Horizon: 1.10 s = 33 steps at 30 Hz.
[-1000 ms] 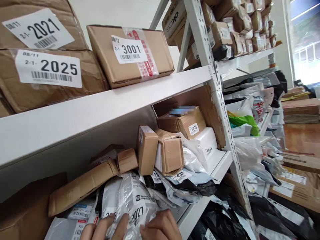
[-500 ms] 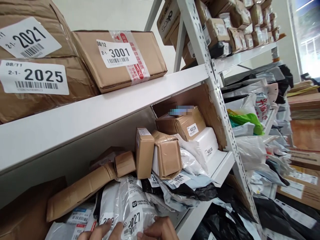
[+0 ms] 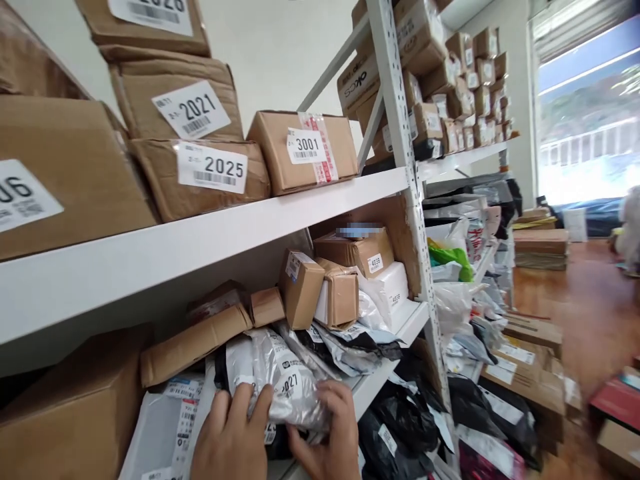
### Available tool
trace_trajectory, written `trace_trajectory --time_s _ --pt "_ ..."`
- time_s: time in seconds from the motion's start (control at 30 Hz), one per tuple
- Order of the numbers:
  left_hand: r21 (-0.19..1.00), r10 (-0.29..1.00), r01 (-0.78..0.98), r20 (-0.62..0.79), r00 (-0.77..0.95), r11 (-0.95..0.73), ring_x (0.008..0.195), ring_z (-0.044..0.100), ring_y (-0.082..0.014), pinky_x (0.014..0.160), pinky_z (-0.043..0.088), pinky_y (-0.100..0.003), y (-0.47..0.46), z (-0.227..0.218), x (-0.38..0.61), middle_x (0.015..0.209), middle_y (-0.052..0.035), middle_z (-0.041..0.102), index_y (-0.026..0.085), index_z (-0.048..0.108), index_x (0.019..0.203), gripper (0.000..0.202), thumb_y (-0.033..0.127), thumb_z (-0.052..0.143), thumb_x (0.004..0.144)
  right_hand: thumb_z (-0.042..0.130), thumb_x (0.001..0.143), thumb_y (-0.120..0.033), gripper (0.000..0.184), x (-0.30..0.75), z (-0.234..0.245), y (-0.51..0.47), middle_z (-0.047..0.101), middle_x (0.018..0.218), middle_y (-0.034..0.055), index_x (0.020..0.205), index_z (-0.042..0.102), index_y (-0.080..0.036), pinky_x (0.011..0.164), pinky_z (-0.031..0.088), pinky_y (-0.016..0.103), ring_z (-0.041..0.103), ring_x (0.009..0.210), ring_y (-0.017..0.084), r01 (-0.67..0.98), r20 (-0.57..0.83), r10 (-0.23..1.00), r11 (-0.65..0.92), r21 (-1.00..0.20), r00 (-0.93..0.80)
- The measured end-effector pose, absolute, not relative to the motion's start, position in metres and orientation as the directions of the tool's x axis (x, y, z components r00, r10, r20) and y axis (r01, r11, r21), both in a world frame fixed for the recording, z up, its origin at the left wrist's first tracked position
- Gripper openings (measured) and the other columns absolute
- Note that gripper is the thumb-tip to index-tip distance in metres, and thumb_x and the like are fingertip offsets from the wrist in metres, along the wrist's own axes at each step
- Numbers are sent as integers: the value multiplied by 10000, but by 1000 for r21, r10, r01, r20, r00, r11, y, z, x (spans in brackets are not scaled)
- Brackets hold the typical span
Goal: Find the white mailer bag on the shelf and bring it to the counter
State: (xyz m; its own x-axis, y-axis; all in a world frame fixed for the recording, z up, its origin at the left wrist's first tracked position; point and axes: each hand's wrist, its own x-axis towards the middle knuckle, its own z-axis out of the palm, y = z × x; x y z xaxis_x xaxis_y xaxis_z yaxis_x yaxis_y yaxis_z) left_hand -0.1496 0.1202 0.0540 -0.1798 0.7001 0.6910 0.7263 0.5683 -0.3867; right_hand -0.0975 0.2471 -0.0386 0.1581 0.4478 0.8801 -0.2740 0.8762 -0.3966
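A grey plastic mailing bag point(image 3: 280, 357) labelled 2027 lies among other bags on the middle shelf. Around its right end curl the fingers and thumb of my right hand point(image 3: 333, 427), closed on the bag's edge. My left hand point(image 3: 230, 433) is open, its spread fingers resting on the front of the bags just left of the 2027 label; its thumb is hidden. Beneath, between my hands, part of a black bag point(image 3: 280, 443) shows. A long flat carton point(image 3: 195, 345) and a small carton point(image 3: 267, 307) lie behind the bags.
Cartons labelled 2025 point(image 3: 195, 203) and 3001 point(image 3: 270, 153) stand on the upper white shelf point(image 3: 200, 247). A perforated upright post point(image 3: 400, 107) rises to the right. Black bags point(image 3: 400, 427) fill the lower level. More cartons point(image 3: 530, 373) sit on the wooden floor.
The view has swung right and back, showing more shelf and floor. Both hands have come further into view, and the 2027 bag's near end is now lifted by my right hand.
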Motion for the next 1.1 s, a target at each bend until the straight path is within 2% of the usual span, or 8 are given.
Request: trace_trajectory --time_s 0.07,0.13,0.27,0.5,0.67,0.9,1.03,1.1 --pt "-354 686 736 699 -201 576 782 474 -242 691 437 -364 124 56 -146 864 -37 640 266 702 1020 426 -7 495 768 642 751 -275 424 -89 -37 249 558 1046 131 1123 475 -159 816 534 395 575 977 252 -279 881 471 851 -445 31" --pt "-347 687 757 704 -181 554 769 479 -240 684 449 -364 126 58 -145 846 -34 634 266 699 1018 405 9 485 789 537 844 -321 381 -82 -33 251 560 1132 144 1188 470 -171 891 510 430 556 1072 262 -285 867 489 821 -495 -98" --pt "-319 694 795 700 -170 516 790 504 -246 677 470 -360 127 63 -147 862 -32 636 267 694 989 416 -6 447 794 350 955 -271 297 -82 -24 256 632 1094 106 1135 580 -216 902 509 392 600 1041 217 -236 786 597 750 -618 -159" --pt "-292 692 815 701 -174 501 848 525 -272 686 498 -381 125 63 -144 902 -51 633 249 679 1018 351 55 448 839 470 897 -275 317 -95 -24 265 645 1150 134 1165 606 -173 928 519 405 608 1077 241 -154 757 646 742 -653 -95" --pt "-226 605 785 764 -224 576 862 528 -254 715 530 -363 131 48 -131 1040 -68 643 196 651 1123 361 64 482 832 453 885 -272 349 -98 -27 268 621 1164 170 1176 590 -138 950 491 486 584 1096 274 -141 759 643 746 -651 -100" --pt "-203 543 769 812 -213 606 1020 515 -292 786 538 -395 140 27 -128 1206 -134 579 158 624 1164 359 84 501 835 437 854 -240 335 -99 -25 272 620 1071 129 1126 628 -189 913 494 462 590 1020 257 -126 783 610 773 -621 -118" --pt "-131 591 824 759 -275 552 1057 510 -297 870 501 -438 126 45 -119 1225 -138 580 153 618 1173 356 117 508 836 444 800 -177 337 -99 -24 275 605 1023 111 1065 651 -191 905 494 456 583 1007 252 -129 783 608 772 -622 -136" --pt "-77 648 861 692 -317 503 1038 520 -304 914 462 -481 119 68 -113 1135 -123 624 160 658 1093 296 164 496 844 449 774 -161 342 -98 -22 276 593 1010 111 1042 661 -183 909 492 469 580 1005 256 -133 783 604 773 -621 -147"
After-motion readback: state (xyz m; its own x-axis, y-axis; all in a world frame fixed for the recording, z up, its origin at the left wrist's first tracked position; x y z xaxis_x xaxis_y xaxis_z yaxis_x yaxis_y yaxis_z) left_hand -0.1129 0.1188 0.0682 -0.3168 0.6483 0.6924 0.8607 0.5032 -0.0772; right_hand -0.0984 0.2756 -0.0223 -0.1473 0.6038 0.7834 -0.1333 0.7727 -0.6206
